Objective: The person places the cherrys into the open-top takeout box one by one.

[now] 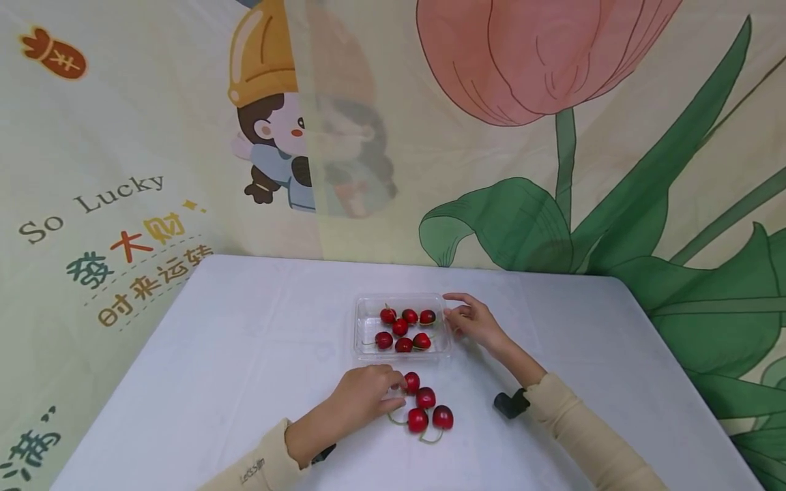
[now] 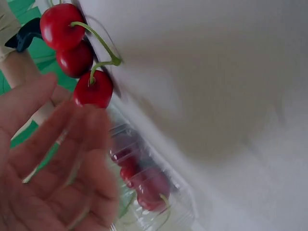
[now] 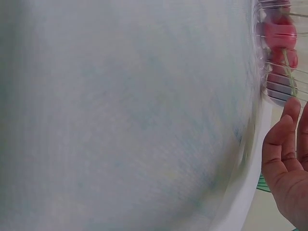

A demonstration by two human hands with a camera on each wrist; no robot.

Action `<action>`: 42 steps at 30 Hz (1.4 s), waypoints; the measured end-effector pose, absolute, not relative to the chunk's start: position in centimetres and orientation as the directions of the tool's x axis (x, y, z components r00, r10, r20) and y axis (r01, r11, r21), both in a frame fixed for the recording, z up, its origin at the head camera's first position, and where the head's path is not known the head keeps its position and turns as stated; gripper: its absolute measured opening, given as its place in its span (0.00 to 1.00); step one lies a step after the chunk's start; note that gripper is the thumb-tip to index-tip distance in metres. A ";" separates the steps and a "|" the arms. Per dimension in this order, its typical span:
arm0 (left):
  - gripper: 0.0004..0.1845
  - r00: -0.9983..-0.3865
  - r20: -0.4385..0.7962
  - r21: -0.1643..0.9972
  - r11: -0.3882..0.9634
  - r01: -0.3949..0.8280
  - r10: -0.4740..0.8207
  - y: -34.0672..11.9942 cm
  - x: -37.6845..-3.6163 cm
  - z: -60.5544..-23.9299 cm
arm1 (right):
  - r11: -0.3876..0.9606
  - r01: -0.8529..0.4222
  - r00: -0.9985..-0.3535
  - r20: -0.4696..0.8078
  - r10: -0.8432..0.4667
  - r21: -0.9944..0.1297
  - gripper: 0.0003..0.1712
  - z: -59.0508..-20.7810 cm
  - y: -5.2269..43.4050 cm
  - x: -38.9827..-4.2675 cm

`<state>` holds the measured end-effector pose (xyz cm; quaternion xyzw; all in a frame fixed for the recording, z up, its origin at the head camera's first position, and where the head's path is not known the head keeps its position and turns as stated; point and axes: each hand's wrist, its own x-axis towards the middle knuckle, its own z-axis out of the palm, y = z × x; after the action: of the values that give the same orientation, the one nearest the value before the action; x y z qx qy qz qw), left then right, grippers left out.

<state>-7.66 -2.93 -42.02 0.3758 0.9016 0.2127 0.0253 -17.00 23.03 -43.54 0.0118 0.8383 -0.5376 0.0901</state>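
A clear plastic box (image 1: 372,326) on the table holds several dark red cherries (image 1: 400,327). In front of it lie several loose cherries (image 1: 443,417), some with green stems. My left hand (image 1: 367,393) is beside the loose group, its fingertips right at the cherry (image 1: 411,382) nearest the box. The left wrist view shows that hand's fingers loosely bent and the thumb apart, close to a cherry (image 2: 94,89). At the box's right end is my right hand (image 1: 475,323), fingertips by the rim. In the right wrist view its fingers (image 3: 281,134) are relaxed beside the ribbed wall.
A white cloth covers the table (image 1: 258,327). Behind it hangs a printed curtain (image 1: 381,239) with a large tulip and a cartoon figure. A black wrist device (image 1: 512,404) sits by the right sleeve (image 1: 589,429).
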 end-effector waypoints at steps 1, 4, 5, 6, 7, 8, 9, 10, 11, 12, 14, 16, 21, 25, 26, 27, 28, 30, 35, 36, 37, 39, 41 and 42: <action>0.10 -0.732 0.081 0.415 0.644 0.642 0.677 -2.9 -7.6 -42.2 | 0.422 0.115 -0.984 -0.161 -0.076 -0.899 0.24 -43.5 23.1 -17.0; 0.11 -0.757 0.016 0.428 0.680 0.596 0.653 -2.7 -7.5 -42.6 | 0.425 0.109 -0.985 -0.156 -0.077 -0.899 0.24 -43.6 23.1 -16.8; 0.11 -0.761 0.004 0.425 0.688 0.588 0.648 -2.7 -7.5 -42.7 | 0.425 0.110 -0.985 -0.157 -0.078 -0.899 0.24 -43.6 23.1 -16.7; 0.12 -0.764 -0.002 0.420 0.694 0.585 0.645 -2.6 -7.5 -42.8 | 0.426 0.109 -0.984 -0.157 -0.080 -0.898 0.24 -43.6 23.1 -16.7; 0.12 -0.766 -0.006 0.414 0.699 0.583 0.643 -2.6 -7.4 -42.8 | 0.427 0.109 -0.984 -0.158 -0.082 -0.898 0.24 -43.7 23.1 -16.7; 0.12 -0.769 -0.010 0.406 0.705 0.582 0.640 -2.5 -7.4 -42.9 | 0.427 0.108 -0.984 -0.159 -0.084 -0.898 0.24 -43.7 23.1 -16.7; 0.12 -0.770 -0.014 0.399 0.710 0.580 0.638 -2.5 -7.4 -42.9 | 0.428 0.107 -0.984 -0.158 -0.086 -0.897 0.24 -43.7 23.1 -16.6; 0.12 -0.771 -0.018 0.389 0.715 0.581 0.637 -2.4 -7.4 -43.0 | 0.426 0.107 -0.984 -0.158 -0.086 -0.899 0.24 -43.7 23.0 -16.6; 0.12 -0.770 -0.022 0.376 0.719 0.584 0.637 -2.4 -7.4 -42.9 | 0.425 0.107 -0.984 -0.157 -0.085 -0.899 0.24 -43.7 23.0 -16.6; 0.12 -0.770 -0.026 0.362 0.724 0.587 0.638 -2.3 -7.4 -43.0 | 0.426 0.107 -0.984 -0.157 -0.083 -0.898 0.24 -43.7 23.0 -16.6; 0.12 -0.770 -0.030 0.339 0.731 0.592 0.637 -2.1 -7.5 -42.9 | 0.428 0.109 -0.984 -0.157 -0.079 -0.897 0.24 -43.7 23.0 -16.6; 0.11 -0.770 -0.034 0.317 0.738 0.596 0.637 -1.9 -7.5 -43.0 | 0.428 0.112 -0.984 -0.159 -0.075 -0.897 0.24 -43.7 23.1 -16.6; 0.07 -0.779 -0.021 0.318 0.743 0.589 0.627 -1.8 -7.3 -42.9 | 0.426 0.106 -0.984 -0.157 -0.086 -0.898 0.24 -43.7 23.1 -16.6; 0.05 -0.790 0.012 0.340 0.741 0.579 0.612 -1.8 -7.2 -42.8 | 0.417 0.103 -0.984 -0.153 -0.088 -0.903 0.24 -43.6 23.2 -16.8; 0.05 -0.793 0.022 0.344 0.740 0.578 0.609 -1.8 -7.3 -42.9 | 0.416 0.104 -0.984 -0.154 -0.088 -0.904 0.24 -43.6 23.2 -16.8; 0.05 -0.794 0.027 0.349 0.739 0.576 0.607 -1.9 -7.3 -42.9 | 0.416 0.105 -0.984 -0.155 -0.088 -0.903 0.24 -43.5 23.1 -16.8; 0.05 -0.795 0.033 0.360 0.735 0.574 0.605 -1.9 -7.3 -42.9 | 0.417 0.108 -0.984 -0.158 -0.088 -0.902 0.24 -43.5 23.1 -16.8; 0.05 -0.799 0.034 0.391 0.728 0.564 0.601 -2.0 -7.4 -42.9 | 0.418 0.106 -0.983 -0.158 -0.090 -0.902 0.24 -43.4 23.1 -16.8; 0.03 -0.814 0.024 0.489 0.703 0.516 0.581 -2.4 -7.3 -42.5 | 0.423 0.097 -0.983 -0.153 -0.101 -0.901 0.24 -43.3 23.1 -16.8; 0.03 -0.816 0.023 0.507 0.697 0.507 0.577 -2.4 -7.3 -42.3 | 0.424 0.097 -0.983 -0.153 -0.101 -0.901 0.24 -43.3 23.1 -16.8; 0.03 -0.819 0.022 0.524 0.691 0.498 0.574 -2.5 -7.3 -42.2 | 0.423 0.096 -0.983 -0.153 -0.102 -0.901 0.24 -43.3 23.1 -16.8; 0.03 -0.821 0.025 0.549 0.679 0.488 0.571 -2.7 -7.3 -41.9 | 0.423 0.095 -0.983 -0.152 -0.104 -0.901 0.24 -43.4 23.1 -16.9; 0.03 -0.821 0.034 0.559 0.671 0.488 0.569 -2.8 -7.3 -41.7 | 0.422 0.092 -0.983 -0.151 -0.107 -0.902 0.25 -43.4 23.2 -16.9; 0.03 -0.820 0.038 0.565 0.664 0.489 0.571 -2.8 -7.3 -41.5 | 0.422 0.094 -0.983 -0.152 -0.106 -0.902 0.25 -43.4 23.3 -16.9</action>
<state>-7.26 -2.85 -41.52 0.2913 0.9095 0.2880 0.0713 -16.86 23.33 -43.44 -0.0036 0.8381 -0.5376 0.0928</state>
